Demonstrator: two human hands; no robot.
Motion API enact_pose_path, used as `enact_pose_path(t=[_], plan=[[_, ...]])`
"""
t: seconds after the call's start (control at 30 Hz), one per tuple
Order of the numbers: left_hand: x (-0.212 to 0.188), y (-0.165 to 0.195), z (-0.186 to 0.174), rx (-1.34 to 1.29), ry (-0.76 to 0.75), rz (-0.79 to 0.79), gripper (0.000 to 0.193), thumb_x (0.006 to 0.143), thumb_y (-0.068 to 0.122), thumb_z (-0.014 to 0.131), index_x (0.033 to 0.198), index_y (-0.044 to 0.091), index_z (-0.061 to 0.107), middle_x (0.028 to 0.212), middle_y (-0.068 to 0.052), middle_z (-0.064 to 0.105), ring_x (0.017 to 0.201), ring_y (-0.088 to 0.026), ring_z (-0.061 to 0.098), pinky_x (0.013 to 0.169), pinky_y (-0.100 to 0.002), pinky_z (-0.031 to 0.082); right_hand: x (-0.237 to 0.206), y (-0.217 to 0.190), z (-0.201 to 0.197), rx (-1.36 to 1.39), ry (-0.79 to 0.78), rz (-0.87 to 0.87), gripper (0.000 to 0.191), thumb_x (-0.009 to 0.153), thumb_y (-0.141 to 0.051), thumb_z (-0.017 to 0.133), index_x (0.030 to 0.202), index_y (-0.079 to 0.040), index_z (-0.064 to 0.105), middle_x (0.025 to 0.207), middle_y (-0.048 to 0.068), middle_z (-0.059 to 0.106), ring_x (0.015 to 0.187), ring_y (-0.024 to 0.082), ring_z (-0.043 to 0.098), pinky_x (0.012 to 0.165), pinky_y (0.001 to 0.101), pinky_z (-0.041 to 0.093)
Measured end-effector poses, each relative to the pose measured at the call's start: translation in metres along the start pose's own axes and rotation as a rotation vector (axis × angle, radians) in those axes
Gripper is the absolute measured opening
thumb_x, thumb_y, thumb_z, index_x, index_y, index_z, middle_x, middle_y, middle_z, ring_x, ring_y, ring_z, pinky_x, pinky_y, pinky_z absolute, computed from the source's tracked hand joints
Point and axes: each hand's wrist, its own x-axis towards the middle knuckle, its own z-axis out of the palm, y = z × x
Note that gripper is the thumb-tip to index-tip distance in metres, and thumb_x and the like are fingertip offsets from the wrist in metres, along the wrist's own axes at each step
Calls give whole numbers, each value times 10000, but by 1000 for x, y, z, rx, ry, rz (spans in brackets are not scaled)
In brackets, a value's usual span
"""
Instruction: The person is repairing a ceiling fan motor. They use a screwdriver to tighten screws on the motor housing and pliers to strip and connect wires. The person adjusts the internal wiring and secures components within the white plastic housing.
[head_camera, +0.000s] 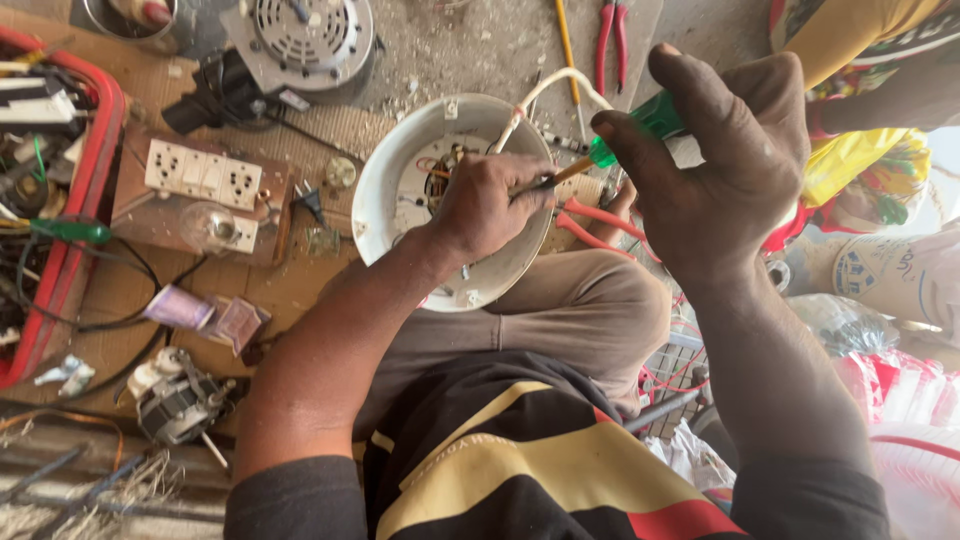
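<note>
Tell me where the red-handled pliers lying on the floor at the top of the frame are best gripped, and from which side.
Probably by the two red handles of the pliers, gripped together. They lie flat and almost closed on the grey floor, the handles pointing down toward the person; the jaws are out of frame. Coming from above, fingers across both handles, suits that pose.

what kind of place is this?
Probably a small electrical repair workshop, worked on the floor. The person's right hand drives a green-handled screwdriver into an opened white round housing steadied by the left hand. Nearby lie a socket board, a loose small motor and red-handled pliers.
</note>
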Motion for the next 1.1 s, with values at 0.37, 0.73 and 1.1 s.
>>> enact_pose_path(t=[0.37,0.73,1.1], plan=[[7,-18,11,102,-71,-150,250,823,334,867,1050,245,814,930,9,796,824,-152,739,919,-378,452,-1,3,-4,-126,-4,117,580,878,-83,980,1372,-69,678,1097,159,634,1003,231,651,886,347,571],[-6,-38,16,-97,18,-18,220,822,205,891,1007,135,795,997,-16,776,952,-140,745,913,-275,560,-1,-25,6,54,11,-27,563,867,-44,978,1343,-65,678,1036,110,638,914,231,629,775,328,523],[-6,-30,13,-38,43,36,185,827,169,874,993,110,818,927,-48,787,866,-179,745,810,-331,575,6,-20,-3,-43,22,13,489,973,-24,949,1365,-57,659,1098,118,619,960,249,629,860,342,534]])
